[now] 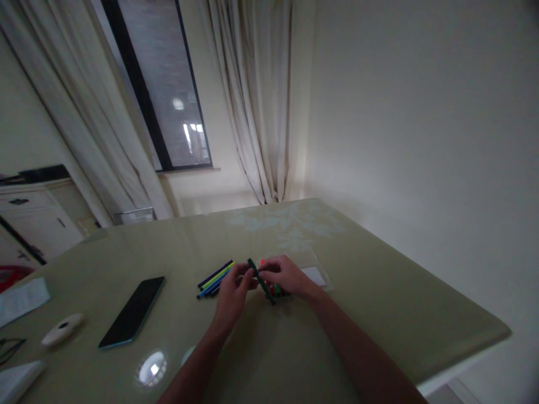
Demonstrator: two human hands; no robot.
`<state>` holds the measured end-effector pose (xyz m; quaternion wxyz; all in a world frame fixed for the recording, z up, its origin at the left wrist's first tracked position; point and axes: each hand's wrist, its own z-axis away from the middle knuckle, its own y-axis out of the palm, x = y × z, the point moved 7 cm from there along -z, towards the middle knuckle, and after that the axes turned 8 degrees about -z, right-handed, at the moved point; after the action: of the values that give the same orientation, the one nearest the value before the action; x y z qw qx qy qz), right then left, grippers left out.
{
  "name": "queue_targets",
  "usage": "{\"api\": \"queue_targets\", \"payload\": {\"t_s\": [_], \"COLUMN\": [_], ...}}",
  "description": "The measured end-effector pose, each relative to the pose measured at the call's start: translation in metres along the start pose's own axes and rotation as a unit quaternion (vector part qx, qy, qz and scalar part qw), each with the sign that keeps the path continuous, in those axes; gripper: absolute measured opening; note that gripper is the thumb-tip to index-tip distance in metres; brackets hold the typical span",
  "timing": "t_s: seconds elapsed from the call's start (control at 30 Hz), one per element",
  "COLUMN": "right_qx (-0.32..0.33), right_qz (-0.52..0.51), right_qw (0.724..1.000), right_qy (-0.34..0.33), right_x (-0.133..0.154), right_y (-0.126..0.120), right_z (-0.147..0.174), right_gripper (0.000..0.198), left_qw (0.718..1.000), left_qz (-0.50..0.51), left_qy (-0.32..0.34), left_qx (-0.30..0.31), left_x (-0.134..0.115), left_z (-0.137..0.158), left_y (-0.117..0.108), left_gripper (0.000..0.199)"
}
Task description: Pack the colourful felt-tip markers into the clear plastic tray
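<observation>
A dark green marker pen (266,290) is held aslant between my two hands, above the table. My left hand (231,293) pinches it near its upper part with thumb and fingers. My right hand (288,275) has its fingertips closed at the same part of the pen, from the other side. Several markers (214,280) in dark blue, yellow-green and blue lie side by side just left of my left hand. Under my right hand is a clear plastic case (323,268) with red, pink and green pieces partly hidden by the fingers.
The pale green table (370,280) has a wall along its right side. To the left lie a black phone (132,312), a white oval object (63,329), a folded whitish cloth or paper (23,300) and a dark cable (10,350). Curtains hang behind.
</observation>
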<state>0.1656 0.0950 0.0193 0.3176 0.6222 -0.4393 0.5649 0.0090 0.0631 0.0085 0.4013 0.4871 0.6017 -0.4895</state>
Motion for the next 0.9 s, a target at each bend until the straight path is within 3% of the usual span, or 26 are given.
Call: {"api": "queue_targets", "payload": {"t_s": [0.17, 0.3, 0.4, 0.53, 0.67, 0.8, 0.9], "right_qx": [-0.071, -0.114, -0.137, -0.163, -0.167, -0.137, -0.129], "right_qz": [-0.104, -0.218, -0.245, -0.179, -0.028, 0.069, 0.106], "right_qw": [0.990, 0.964, 0.954, 0.965, 0.977, 0.974, 0.969], "right_qy": [0.055, 0.101, 0.103, 0.102, 0.131, 0.168, 0.183], "right_x": [-0.008, -0.019, -0.023, -0.022, -0.023, -0.030, -0.036], "right_y": [-0.022, -0.039, -0.053, -0.078, -0.096, -0.090, -0.079], "right_z": [-0.002, -0.004, -0.004, 0.001, 0.009, 0.010, 0.008], "right_gripper": [0.026, 0.029, 0.033, 0.030, 0.020, 0.017, 0.014], "left_qw": [0.980, 0.900, 0.852, 0.835, 0.826, 0.812, 0.810], "left_qz": [-0.180, -0.359, -0.435, -0.479, -0.504, -0.529, -0.517], "left_qy": [0.084, 0.213, 0.239, 0.226, 0.222, 0.224, 0.250], "left_qx": [0.031, 0.125, 0.167, 0.149, 0.123, 0.102, 0.120], "left_x": [-0.002, -0.006, -0.003, -0.005, -0.008, -0.011, -0.015], "left_z": [0.006, 0.023, 0.030, 0.027, 0.024, 0.025, 0.030], "left_y": [0.011, 0.041, 0.053, 0.048, 0.036, 0.033, 0.040], "left_gripper": [0.035, 0.036, 0.045, 0.038, 0.030, 0.029, 0.034]}}
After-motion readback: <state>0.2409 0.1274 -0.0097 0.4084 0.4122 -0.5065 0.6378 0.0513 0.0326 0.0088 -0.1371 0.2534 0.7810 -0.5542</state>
